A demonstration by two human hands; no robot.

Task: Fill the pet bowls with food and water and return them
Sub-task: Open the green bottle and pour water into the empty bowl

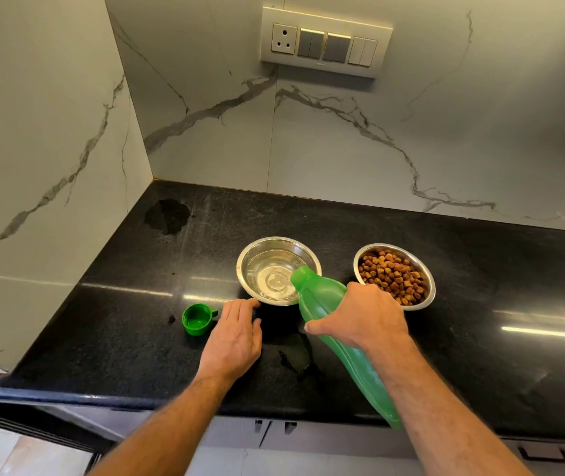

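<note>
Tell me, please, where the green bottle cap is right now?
In the head view, the green bottle cap sits open side up on the black countertop, just left of the left hand.

Shiny steel bowls, glossy black counter

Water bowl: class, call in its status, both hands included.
Right hand tipping green bottle over water bowl, water inside. Left hand open, fingertips at the rim. Kibble bowl full. Bottle cap beside, clear.
</note>
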